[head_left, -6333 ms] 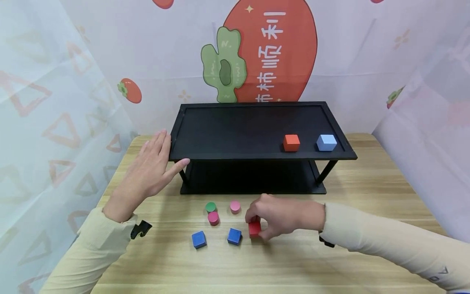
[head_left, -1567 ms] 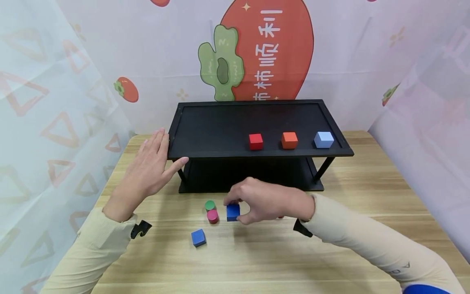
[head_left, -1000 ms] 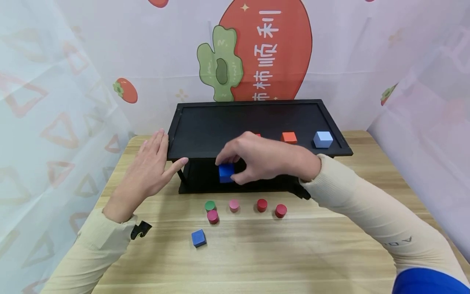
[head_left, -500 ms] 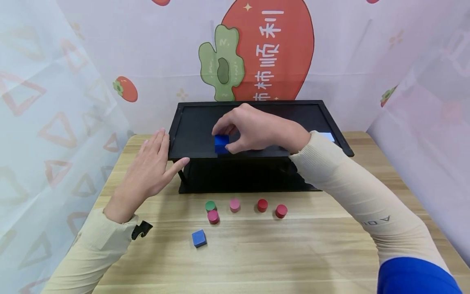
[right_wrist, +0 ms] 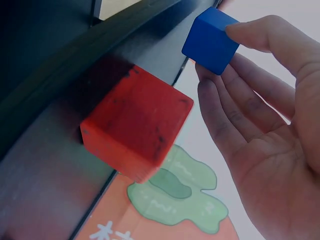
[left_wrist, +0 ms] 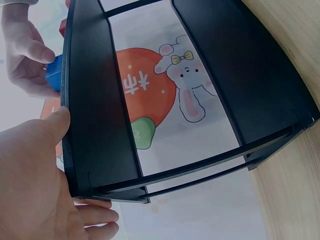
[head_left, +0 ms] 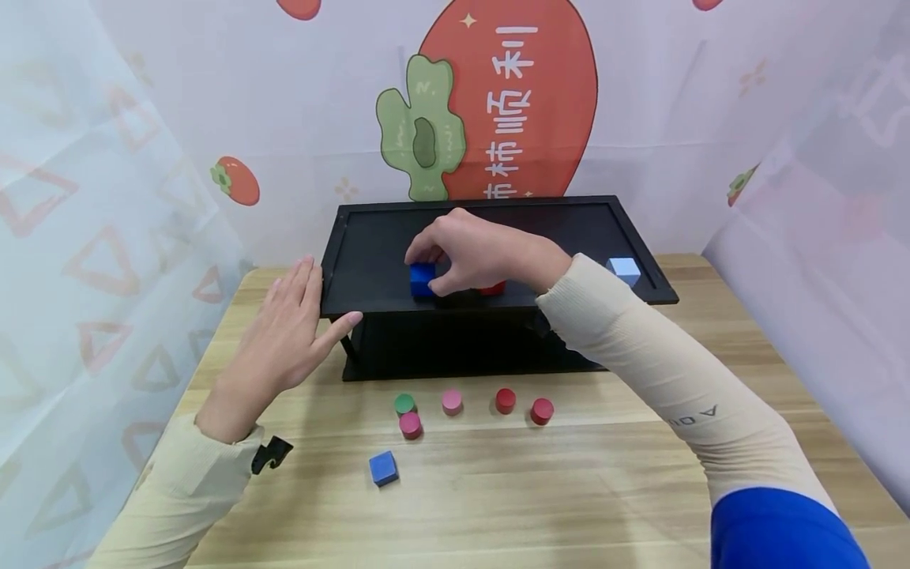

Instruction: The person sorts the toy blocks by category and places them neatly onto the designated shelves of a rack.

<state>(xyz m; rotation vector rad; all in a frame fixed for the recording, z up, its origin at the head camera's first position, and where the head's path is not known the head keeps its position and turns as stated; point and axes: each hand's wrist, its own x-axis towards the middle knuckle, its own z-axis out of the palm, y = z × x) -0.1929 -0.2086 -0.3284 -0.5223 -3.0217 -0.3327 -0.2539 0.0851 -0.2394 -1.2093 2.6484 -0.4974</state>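
My right hand (head_left: 476, 249) pinches a blue cube (head_left: 422, 280) between thumb and fingers at the front of the black shelf's top board (head_left: 377, 237). In the right wrist view the blue cube (right_wrist: 212, 41) sits at the fingertips, with a red cube (right_wrist: 137, 122) close by on the board. Part of that row shows in the head view: a red cube (head_left: 493, 289) and a light blue cube (head_left: 623, 271); my right arm hides the orange cube. My left hand (head_left: 280, 336) rests against the shelf's left edge, fingers straight, thumb (left_wrist: 59, 122) on the front rim.
On the wooden table before the shelf lie a second blue cube (head_left: 384, 469) and several small discs: green (head_left: 404, 404), magenta (head_left: 410, 425), pink (head_left: 452, 401) and two red, one (head_left: 505, 401) left of the other (head_left: 542, 411). A printed cloth (head_left: 306, 118) hangs behind.
A red cube went from the table onto the top board. My right hand then took a blue cube from the table and raised it to the board's front left. My left hand stayed put.
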